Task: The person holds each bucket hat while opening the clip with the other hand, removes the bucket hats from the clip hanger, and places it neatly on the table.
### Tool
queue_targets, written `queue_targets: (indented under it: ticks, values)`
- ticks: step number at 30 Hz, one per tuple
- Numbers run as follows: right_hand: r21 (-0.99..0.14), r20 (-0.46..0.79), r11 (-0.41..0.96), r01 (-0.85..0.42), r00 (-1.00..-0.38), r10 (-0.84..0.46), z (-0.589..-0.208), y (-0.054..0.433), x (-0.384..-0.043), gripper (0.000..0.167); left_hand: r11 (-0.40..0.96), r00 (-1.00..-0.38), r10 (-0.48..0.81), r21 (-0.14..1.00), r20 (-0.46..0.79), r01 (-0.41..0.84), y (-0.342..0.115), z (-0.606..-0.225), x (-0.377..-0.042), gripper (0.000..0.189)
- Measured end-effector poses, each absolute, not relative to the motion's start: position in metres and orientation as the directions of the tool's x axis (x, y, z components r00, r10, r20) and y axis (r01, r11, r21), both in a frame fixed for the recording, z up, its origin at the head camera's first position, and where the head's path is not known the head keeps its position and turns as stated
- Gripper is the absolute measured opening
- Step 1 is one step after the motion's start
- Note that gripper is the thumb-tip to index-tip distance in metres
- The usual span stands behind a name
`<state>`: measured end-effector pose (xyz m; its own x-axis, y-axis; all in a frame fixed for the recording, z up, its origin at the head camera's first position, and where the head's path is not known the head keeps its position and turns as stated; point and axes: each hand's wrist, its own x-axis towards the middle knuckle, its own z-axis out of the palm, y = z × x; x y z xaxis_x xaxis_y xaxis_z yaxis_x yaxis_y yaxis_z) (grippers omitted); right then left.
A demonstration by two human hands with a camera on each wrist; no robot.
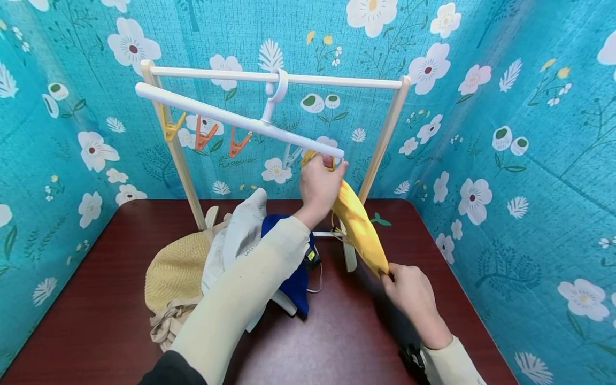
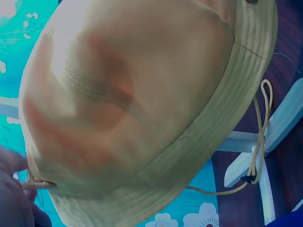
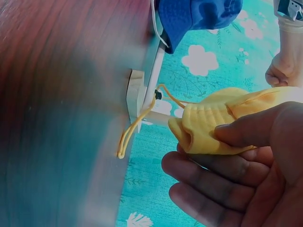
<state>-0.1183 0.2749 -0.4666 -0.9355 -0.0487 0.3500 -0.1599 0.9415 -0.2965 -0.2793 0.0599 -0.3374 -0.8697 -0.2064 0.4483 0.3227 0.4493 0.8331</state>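
A yellow bucket hat (image 1: 358,224) hangs slanted between my two hands beneath the right end of a white hanger (image 1: 240,120). In the head view my left hand (image 1: 321,184) pinches a yellow clip (image 1: 308,156) at the hanger's end, right at the hat's upper edge. Lower down, my right hand (image 1: 411,291) grips the brim; in the right wrist view the thumb (image 3: 246,127) presses the folded brim (image 3: 203,127) against the fingers. The hat's crown (image 2: 137,94) fills most of the left wrist view. Its chin cord (image 2: 260,137) dangles with a dark toggle.
A wooden rack (image 1: 385,133) carries the hanger, tilted down to the right. Several clips, such as an orange one (image 1: 239,143), hang along it. On the dark red table (image 1: 327,342) lie a woven tan hat (image 1: 175,267), pale grey cloth (image 1: 240,230) and a blue hat (image 1: 294,289).
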Motion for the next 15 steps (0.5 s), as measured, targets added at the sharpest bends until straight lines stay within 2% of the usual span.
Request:
queue_targets:
  ticks: [15]
  values:
    - [-0.269, 0.381, 0.950, -0.162, -0.923, -0.049, -0.4629, 0.2834, -0.1101, 0.026, 0.402, -0.881, -0.223, 0.862, 0.418, 0.308, 0.0628, -0.3325, -0.2753, 0.035]
